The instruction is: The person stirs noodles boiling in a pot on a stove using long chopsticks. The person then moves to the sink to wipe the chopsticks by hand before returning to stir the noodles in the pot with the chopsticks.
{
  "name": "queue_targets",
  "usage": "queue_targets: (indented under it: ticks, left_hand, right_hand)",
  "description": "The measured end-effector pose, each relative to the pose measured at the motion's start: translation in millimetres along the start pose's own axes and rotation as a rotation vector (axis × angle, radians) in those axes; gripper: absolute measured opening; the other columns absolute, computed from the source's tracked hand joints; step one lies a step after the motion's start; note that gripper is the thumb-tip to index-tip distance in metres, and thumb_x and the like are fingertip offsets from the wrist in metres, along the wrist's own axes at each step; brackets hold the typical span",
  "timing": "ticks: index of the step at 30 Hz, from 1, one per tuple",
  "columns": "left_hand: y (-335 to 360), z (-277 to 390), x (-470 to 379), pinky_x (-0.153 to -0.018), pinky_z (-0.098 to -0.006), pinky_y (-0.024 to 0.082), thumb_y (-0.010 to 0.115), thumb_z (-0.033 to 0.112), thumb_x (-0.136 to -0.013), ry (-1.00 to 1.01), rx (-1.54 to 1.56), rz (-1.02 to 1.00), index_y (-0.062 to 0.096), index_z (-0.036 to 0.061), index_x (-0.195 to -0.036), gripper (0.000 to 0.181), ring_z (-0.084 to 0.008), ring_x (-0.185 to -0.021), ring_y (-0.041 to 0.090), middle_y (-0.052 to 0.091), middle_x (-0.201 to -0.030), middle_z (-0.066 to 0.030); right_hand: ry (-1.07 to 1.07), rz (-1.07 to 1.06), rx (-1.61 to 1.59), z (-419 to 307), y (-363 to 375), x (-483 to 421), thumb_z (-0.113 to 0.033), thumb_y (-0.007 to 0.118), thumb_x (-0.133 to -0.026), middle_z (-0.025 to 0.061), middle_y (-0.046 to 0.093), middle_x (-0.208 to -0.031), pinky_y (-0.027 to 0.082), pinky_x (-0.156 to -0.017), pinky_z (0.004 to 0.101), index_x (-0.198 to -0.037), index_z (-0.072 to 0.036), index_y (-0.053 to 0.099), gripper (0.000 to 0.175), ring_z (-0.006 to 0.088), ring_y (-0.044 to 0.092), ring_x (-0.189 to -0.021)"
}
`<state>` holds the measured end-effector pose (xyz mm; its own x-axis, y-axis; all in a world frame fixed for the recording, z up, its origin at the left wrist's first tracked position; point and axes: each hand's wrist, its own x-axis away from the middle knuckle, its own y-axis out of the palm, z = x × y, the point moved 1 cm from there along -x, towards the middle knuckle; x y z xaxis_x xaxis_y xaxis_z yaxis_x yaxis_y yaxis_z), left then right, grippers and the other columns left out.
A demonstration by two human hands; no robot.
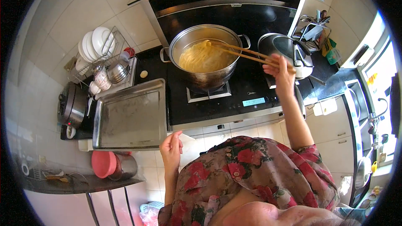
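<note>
Long wooden chopsticks [251, 56] are gripped in my right hand [280, 69], to the right of a large two-handled steel pot [207, 80]. Their far ends reach over the pot's rim into pale yellow noodles [201, 57], some of which bunch up at the tips. The pot stands on a burner of the black glass gas hob [176, 108]. My left hand [172, 144] hangs near the right front corner of a rectangular metal tray [132, 117], fingers loosely curled and nothing seen in them. Whether it touches the tray is hard to tell.
A lidded wok [279, 48] stands right of the pot. Left of the hob are a dish rack [116, 50] with plates and bowls, and a rice cooker [73, 103]. A small pale round piece [143, 74] lies on the counter. The range hood [226, 9] rises behind.
</note>
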<state>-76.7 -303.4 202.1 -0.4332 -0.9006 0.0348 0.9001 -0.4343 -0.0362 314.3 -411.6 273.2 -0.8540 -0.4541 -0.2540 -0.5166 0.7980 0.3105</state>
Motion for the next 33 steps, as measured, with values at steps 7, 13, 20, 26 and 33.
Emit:
queue_targets:
  ticks: [7, 13, 20, 26, 33]
  left_hand:
    - [-17, -13, 0, -0.044, -0.0188, 0.031, 0.048, 0.015, -0.095, 0.0, 0.036, 0.007, 0.065, -0.001, -0.1, 0.023, -0.0032, -0.048, 0.039, 0.049, -0.06, 0.0016]
    - [-16, -8, -3, -0.044, -0.0185, 0.032, 0.049, 0.015, -0.095, 0.022, 0.0, -0.02, 0.066, 0.0002, -0.1, 0.023, -0.0028, -0.048, 0.041, 0.049, -0.06, 0.002]
    - [-36, -20, 6, -0.044, -0.0184, 0.032, 0.049, 0.015, -0.095, -0.004, 0.031, 0.027, 0.066, 0.0005, -0.101, 0.022, -0.0027, -0.048, 0.041, 0.05, -0.06, 0.0018]
    - [-46, -31, 4, -0.043, -0.0185, 0.033, 0.049, 0.014, -0.095, -0.019, 0.074, -0.013, 0.065, 0.0001, -0.101, 0.022, -0.0027, -0.047, 0.041, 0.05, -0.06, 0.0014]
    - [-55, -26, 2, -0.044, -0.0182, 0.032, 0.049, 0.014, -0.096, -0.016, 0.022, -0.097, 0.065, 0.0002, -0.101, 0.022, -0.0025, -0.048, 0.041, 0.05, -0.061, 0.0017]
  right_hand:
    - [-0.178, -0.388, 0.609, -53, 67, -69, -0.029, 0.054, -0.093, 0.012, 0.068, -0.086, 0.054, -0.063, 0.0236, -0.102, 0.003, 0.063, 0.035, 0.0146, 0.066, -0.071]
    - [0.162, -0.387, 0.534, -10, 89, -148, -0.024, 0.05, -0.091, 0.0149, 0.067, -0.074, 0.056, -0.052, 0.0296, -0.084, 0.004, 0.063, 0.032, 0.0215, 0.065, -0.057]
    - [0.455, -0.278, 0.385, -13, 38, -169, -0.024, 0.041, -0.09, 0.023, 0.065, -0.079, 0.058, -0.054, 0.0352, -0.087, 0.008, 0.058, 0.036, 0.0281, 0.066, -0.061]
    - [0.364, -0.062, -0.006, 52, 33, -60, -0.02, 0.04, -0.09, 0.0242, 0.064, -0.084, 0.057, -0.063, 0.0384, -0.093, 0.01, 0.056, 0.034, 0.0314, 0.066, -0.072]
    - [0.339, 0.181, -0.297, 58, 33, 9, -0.017, 0.037, -0.092, 0.0279, 0.06, -0.094, 0.056, -0.071, 0.0367, -0.101, 0.013, 0.049, 0.033, 0.0326, 0.065, -0.079]
